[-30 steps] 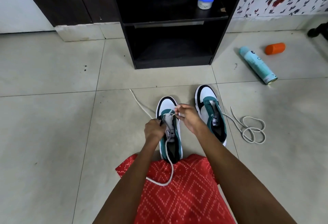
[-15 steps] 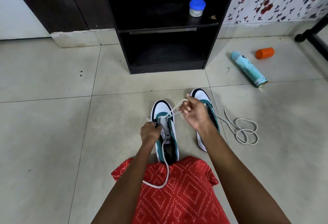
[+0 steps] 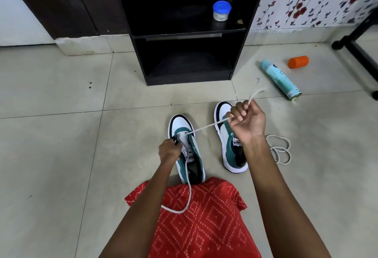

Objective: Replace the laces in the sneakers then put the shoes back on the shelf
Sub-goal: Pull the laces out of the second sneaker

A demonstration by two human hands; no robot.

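Observation:
Two white, teal and black sneakers stand on the tiled floor. My left hand (image 3: 169, 151) grips the left sneaker (image 3: 184, 135) at its lowest eyelets. My right hand (image 3: 246, 121) is raised over the right sneaker (image 3: 230, 144) and pinches a white lace (image 3: 206, 127) stretched taut from the left sneaker's eyelets. The lace's other end trails down over my red patterned clothing. A second white lace (image 3: 279, 148) lies coiled on the floor to the right of the right sneaker. The black shelf unit (image 3: 189, 35) stands straight ahead.
A blue-lidded jar (image 3: 221, 11) sits on the shelf's upper board. A teal spray can (image 3: 280, 79) and an orange cap (image 3: 298, 61) lie on the floor at the right. A black furniture leg (image 3: 358, 49) crosses the far right.
My right hand has pulled the lace up and to the right, away from the left sneaker, drawing it taut. My left hand stays on the sneaker.

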